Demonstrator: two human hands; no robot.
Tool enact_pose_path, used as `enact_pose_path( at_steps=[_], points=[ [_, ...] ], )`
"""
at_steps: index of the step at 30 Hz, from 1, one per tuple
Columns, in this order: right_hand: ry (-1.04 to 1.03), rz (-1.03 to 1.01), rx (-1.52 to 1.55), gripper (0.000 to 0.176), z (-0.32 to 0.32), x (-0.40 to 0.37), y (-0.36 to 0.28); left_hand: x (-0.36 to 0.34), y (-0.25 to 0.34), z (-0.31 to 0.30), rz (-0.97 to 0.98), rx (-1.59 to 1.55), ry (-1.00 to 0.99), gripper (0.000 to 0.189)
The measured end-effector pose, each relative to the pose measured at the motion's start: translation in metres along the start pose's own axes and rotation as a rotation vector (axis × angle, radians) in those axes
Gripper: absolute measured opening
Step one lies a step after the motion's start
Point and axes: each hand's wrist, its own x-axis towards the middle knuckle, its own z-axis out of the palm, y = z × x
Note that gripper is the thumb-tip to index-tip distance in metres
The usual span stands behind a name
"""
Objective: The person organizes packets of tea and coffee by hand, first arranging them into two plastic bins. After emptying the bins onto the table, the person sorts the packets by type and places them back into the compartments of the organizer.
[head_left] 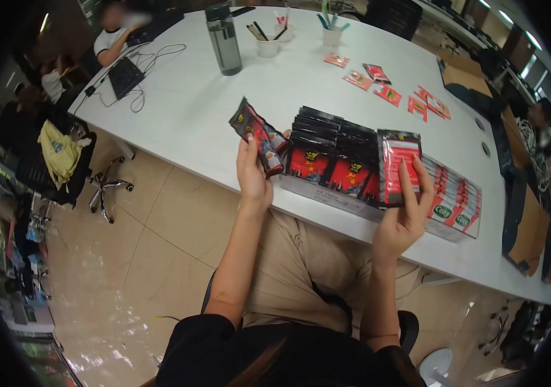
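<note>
My left hand (253, 173) is closed around a few black-and-red coffee sachets (261, 138), held tilted above the table's front edge. My right hand (407, 216) grips another sachet (399, 169), its red printed panel facing me, with the fingers lying over its front. Between the hands stands a long cardboard box (330, 196) packed with upright rows of black-and-red coffee sachets (332, 173). The right part of the box holds red-and-white sachets (454, 205) with a green "Cozy" label. The lower part of the right-hand sachet hides some of the box.
On the white table (179, 109) are loose red packets (388, 95), a grey bottle (224, 42) and cups of pens (267, 46). Open cardboard boxes (525, 226) lie along the right edge. A black device (125, 77) with cables lies left, near a seated person (109, 42).
</note>
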Motion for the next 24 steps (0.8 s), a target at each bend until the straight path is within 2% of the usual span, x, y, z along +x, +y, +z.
enact_pose_path(
  at_steps=[2,6,10,11,12,15,17,20,21,24],
  points=[
    [-0.026,-0.032,-0.094,0.06,0.004,-0.001,-0.002,0.0,-0.001,-0.001,-0.003,0.0,-0.008,0.027],
    [-0.01,-0.049,-0.009,0.059,0.013,-0.006,0.0,0.0,-0.001,-0.002,-0.001,0.043,0.017,0.027],
    [-0.024,-0.105,0.054,0.047,0.011,-0.003,0.002,0.001,-0.003,-0.005,0.006,0.046,0.027,0.027],
    [0.006,-0.082,0.071,0.031,0.008,-0.002,0.006,0.001,-0.004,-0.006,0.011,0.039,0.019,0.028],
    [0.098,0.232,0.405,0.023,0.01,-0.002,-0.005,0.0,-0.004,-0.006,0.017,0.029,0.013,0.028],
    [0.034,0.485,0.606,0.022,-0.003,0.009,-0.006,0.0,-0.004,-0.005,0.028,0.013,0.012,0.029],
    [0.008,0.564,0.843,0.024,-0.003,0.015,-0.009,0.002,-0.007,-0.008,0.034,0.015,0.045,0.029],
    [0.175,0.544,0.84,0.026,0.006,0.016,-0.011,0.002,-0.007,-0.01,0.032,0.009,0.033,0.029],
    [0.094,0.484,0.757,0.028,0.001,0.015,-0.007,0.002,-0.007,-0.01,0.044,0.028,0.035,0.03],
    [0.041,0.494,0.637,0.024,-0.005,0.022,-0.001,0.003,-0.009,-0.014,0.05,0.031,0.023,0.03]
  ],
)
